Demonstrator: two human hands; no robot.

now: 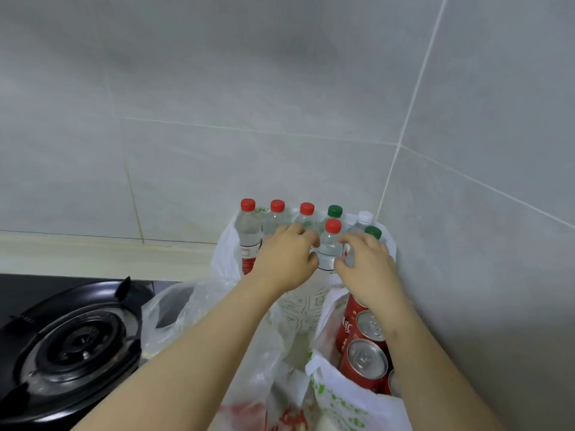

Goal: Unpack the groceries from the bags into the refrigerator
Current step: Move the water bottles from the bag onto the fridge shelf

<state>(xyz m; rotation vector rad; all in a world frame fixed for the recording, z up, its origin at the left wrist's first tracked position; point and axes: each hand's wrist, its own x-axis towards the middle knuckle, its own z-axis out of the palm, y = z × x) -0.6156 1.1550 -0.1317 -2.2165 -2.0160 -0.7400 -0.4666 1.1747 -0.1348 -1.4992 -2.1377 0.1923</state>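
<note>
left hand (284,259) and right hand (368,264) curl their grip round a red-capped water bottle (329,248), likely to lift it from the plastic bag (224,255).

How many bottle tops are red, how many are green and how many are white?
Red caps: 4
Green caps: 2
White caps: 1
Total: 7 caps
</note>
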